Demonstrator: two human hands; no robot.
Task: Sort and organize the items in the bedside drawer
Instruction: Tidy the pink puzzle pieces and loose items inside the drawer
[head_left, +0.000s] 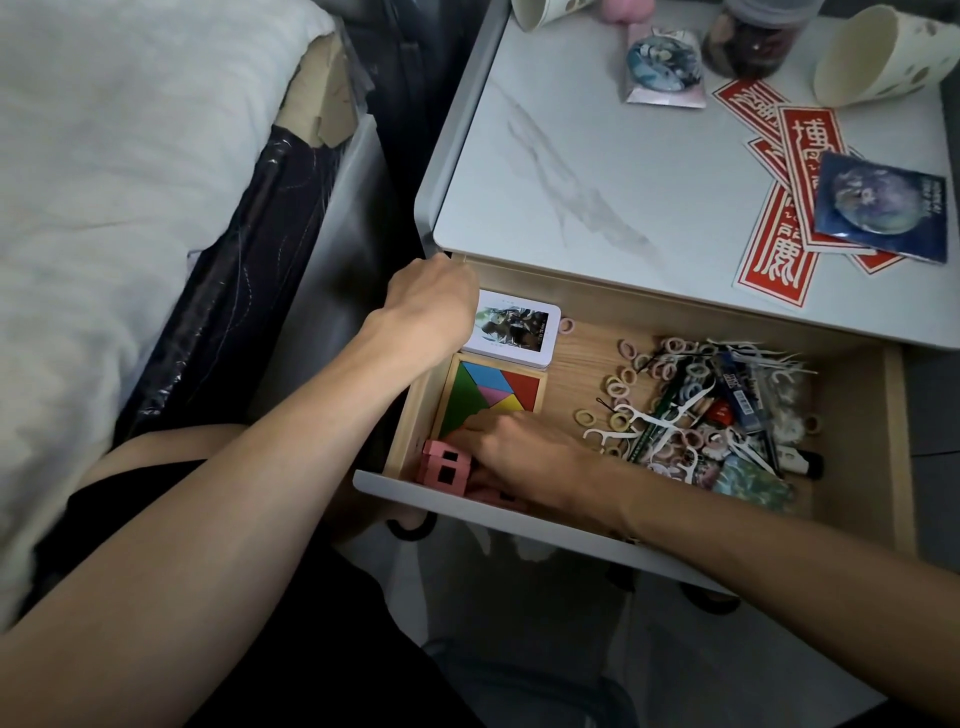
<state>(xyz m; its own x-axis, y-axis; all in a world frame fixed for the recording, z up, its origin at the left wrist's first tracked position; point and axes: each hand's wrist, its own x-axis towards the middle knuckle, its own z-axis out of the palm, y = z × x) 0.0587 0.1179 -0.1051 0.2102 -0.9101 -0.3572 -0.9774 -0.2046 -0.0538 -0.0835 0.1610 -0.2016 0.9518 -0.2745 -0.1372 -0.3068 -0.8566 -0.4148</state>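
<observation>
Touching tangram tray (488, 389) — right hand (519, 449), laid flat | left hand (431, 306) at tin (511, 327)

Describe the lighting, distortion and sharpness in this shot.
Head view: dim, even light with no harsh glare; the white bedding is brightest, the drawer interior duller; the wide-angle lens bows the nightstand top at its edges; the heap of hair ties looks soft.

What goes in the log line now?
left hand: at drawer back-left corner, by white tin | right hand: touches tangram puzzle, beside pink blocks | hair ties, floss picks: jumbled together
</observation>
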